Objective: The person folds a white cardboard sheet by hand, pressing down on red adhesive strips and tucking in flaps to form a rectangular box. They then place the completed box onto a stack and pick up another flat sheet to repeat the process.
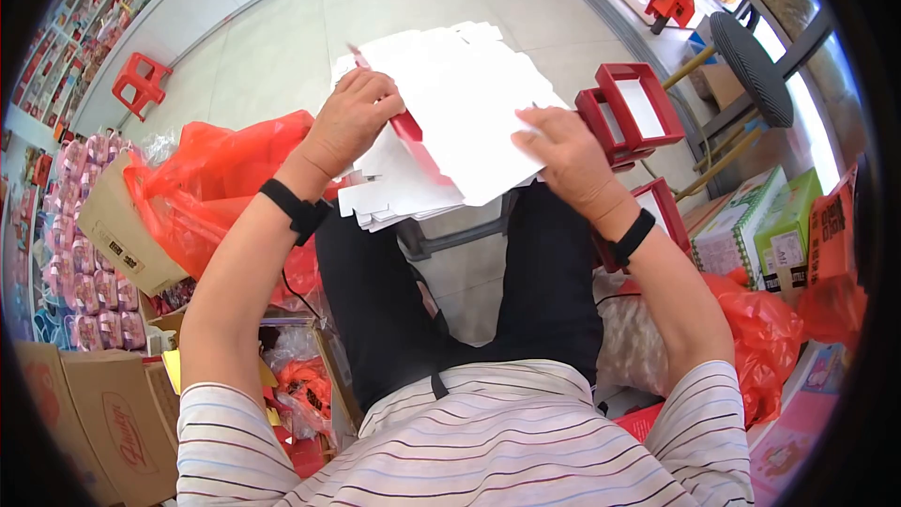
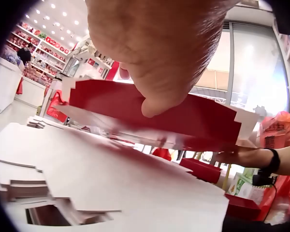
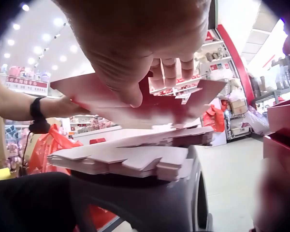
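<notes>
I reach my left arm [image 1: 228, 291] and right arm [image 1: 678, 305] forward, elbows bent and set well apart. My left grip [image 1: 359, 115] is closed — its fingers curl, the thumb pressing inward. My right grip [image 1: 568, 155] is looser and slightly blurred — palm down, fingers extended and angled in towards the left one.

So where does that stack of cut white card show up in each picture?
Head view: upper centre, between the hands, in the stack of cut white card partly covered by a lifted sheet.
Left wrist view: across the bottom, in the foreground.
Right wrist view: centre, on the grey stool.
Shared landmark: the red-and-white card raised above it.
</notes>
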